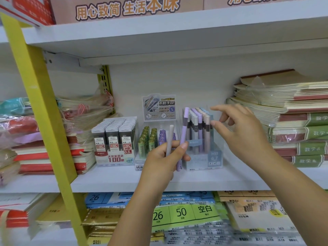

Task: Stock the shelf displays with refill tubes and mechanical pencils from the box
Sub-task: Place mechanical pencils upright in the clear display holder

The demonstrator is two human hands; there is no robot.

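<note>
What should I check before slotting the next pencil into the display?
1. Left grip holds purple pencil and grey pencil: ok.
2. Right grip free, fingers spread: ok.
3. Pencil display within the right grip's reach: ok, fingers beside it.
4. Open slot in the pencil display: cannot tell, rows look full.
5. Pencil display upright on shelf: ok.
6. Supply box in view: not ok, none visible.

I have just one wide-angle view, worn on the head, facing the middle shelf (106, 180) head-on from close, tipped slightly downward.
</note>
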